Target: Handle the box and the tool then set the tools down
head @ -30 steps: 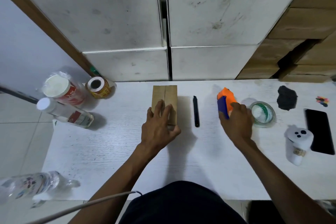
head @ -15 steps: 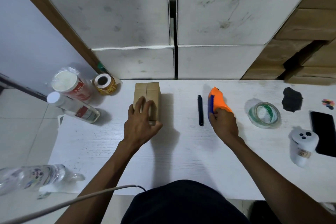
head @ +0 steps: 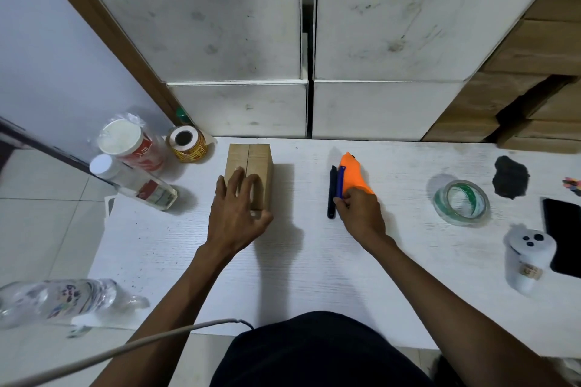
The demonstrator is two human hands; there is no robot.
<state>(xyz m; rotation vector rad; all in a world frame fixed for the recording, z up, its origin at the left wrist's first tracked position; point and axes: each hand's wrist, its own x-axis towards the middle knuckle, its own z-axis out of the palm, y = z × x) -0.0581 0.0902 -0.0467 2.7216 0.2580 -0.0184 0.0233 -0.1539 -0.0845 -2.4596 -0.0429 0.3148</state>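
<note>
A small brown cardboard box (head: 256, 163) with a seam down its top lies on the white table (head: 314, 261). My left hand (head: 237, 215) rests on the box's near end, fingers spread over the top and thumb at its near right corner. My right hand (head: 360, 214) grips the near end of an orange and blue tool (head: 350, 171) that lies on the table. A black pen (head: 331, 192) lies just left of the tool, beside my right fingers.
A clear tape roll (head: 462, 203), a black lump (head: 511, 177), a black phone (head: 564, 234) and a white controller (head: 526, 256) lie at the right. Two bottles (head: 135, 179), a yellow label roll (head: 187, 143) and a lying plastic bottle (head: 59, 300) occupy the left. White cabinets (head: 251, 41) stand behind.
My right hand slid the orange tool left, away from the tape roll, up against the black pen. My left hand stays on the box; the view shifted.
</note>
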